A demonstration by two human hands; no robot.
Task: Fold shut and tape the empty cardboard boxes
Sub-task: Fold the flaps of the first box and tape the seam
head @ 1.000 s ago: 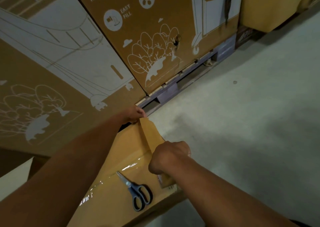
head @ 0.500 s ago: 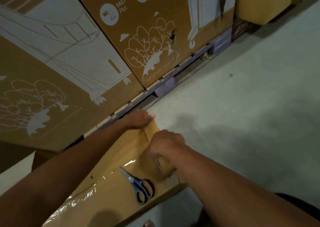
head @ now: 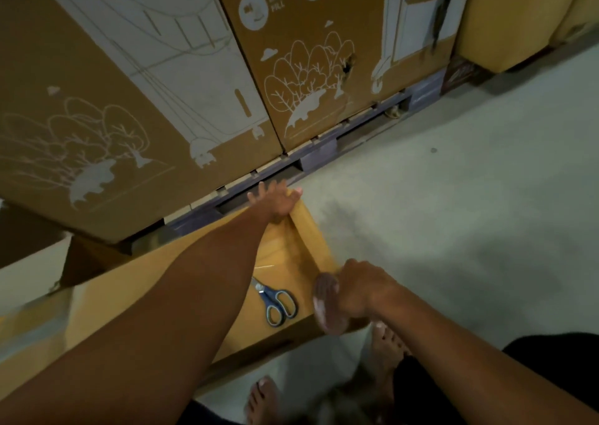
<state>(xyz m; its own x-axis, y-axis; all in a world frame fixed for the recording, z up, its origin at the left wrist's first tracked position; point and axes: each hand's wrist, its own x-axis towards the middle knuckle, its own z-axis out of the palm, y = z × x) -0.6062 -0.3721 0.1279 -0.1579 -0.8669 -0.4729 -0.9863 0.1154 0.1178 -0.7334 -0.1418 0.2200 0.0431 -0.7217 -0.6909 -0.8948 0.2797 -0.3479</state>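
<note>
Cardboard box (head: pixel 155 298) on floor (head: pixel 453 204). Left hand (head: pixel 275 202) spread flat, pressing flap at far corner. Right hand (head: pixel 356 291) grips tape roll (head: pixel 325 306) at near-right edge. Scissors (head: pixel 275 301) on box top.

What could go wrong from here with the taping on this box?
1. The scissors lie loose on the box top near its edge; pressing or shifting the box may slide them off towards the bare feet.
2. The left hand presses the far corner with fingers spread, so the tape strip may wrinkle or stick crooked.
3. The right hand grips the tape roll, which is blurred; a jerky pull may tear or skew the tape.
</note>
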